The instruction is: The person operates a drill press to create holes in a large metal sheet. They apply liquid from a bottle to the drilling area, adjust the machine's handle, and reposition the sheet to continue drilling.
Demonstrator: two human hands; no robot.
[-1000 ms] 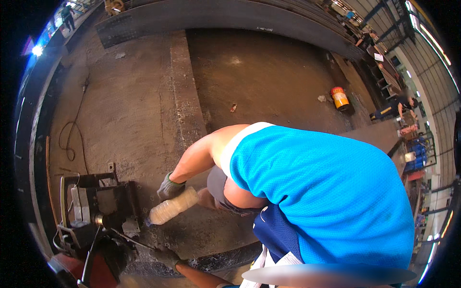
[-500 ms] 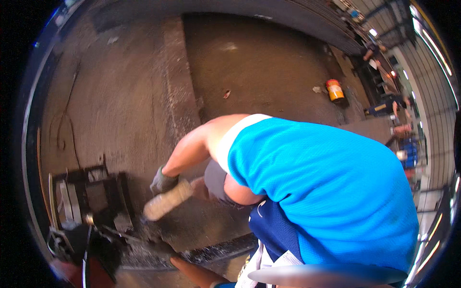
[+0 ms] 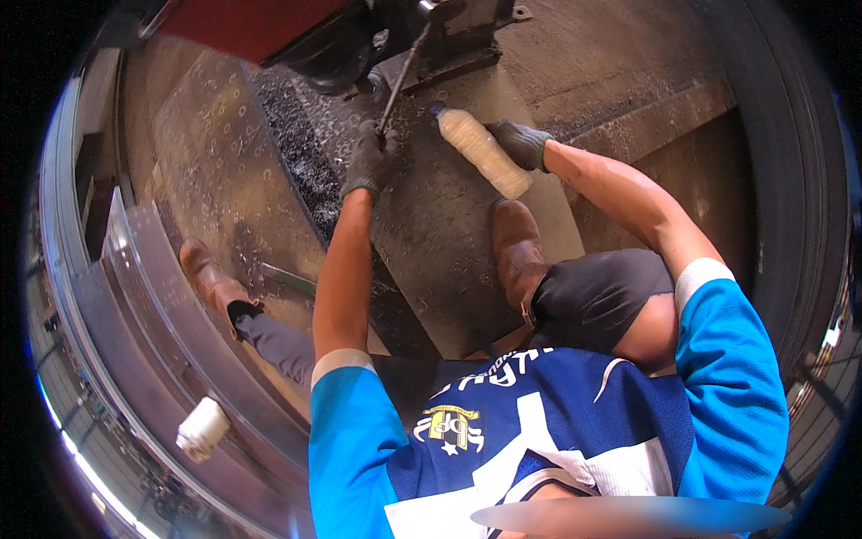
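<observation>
My left hand (image 3: 370, 160), in a dark grey work glove, is closed around the lower end of a thin metal rod (image 3: 407, 79). The rod runs up to a dark machine (image 3: 449, 45) at the far side. In my right hand (image 3: 521, 145), gloved too, is a clear plastic bottle (image 3: 487, 154) with a dark blue cap and a pale, cloudy filling. The bottle lies tilted, its cap end pointing away from me and to the left. My right fingers are partly hidden behind the bottle.
A red panel (image 3: 251, 27) overhangs the far left. Dark metal shavings (image 3: 310, 153) lie along a strip left of my left hand. My brown boots (image 3: 519, 235) stand on the work surface. A white container (image 3: 205, 429) rests on long metal bars (image 3: 171, 314) at the near left.
The view has swung round strongly, so the machine now appears at the top instead of the lower left. The bottle stays in my right hand; my left hand shows more clearly on the rod.
</observation>
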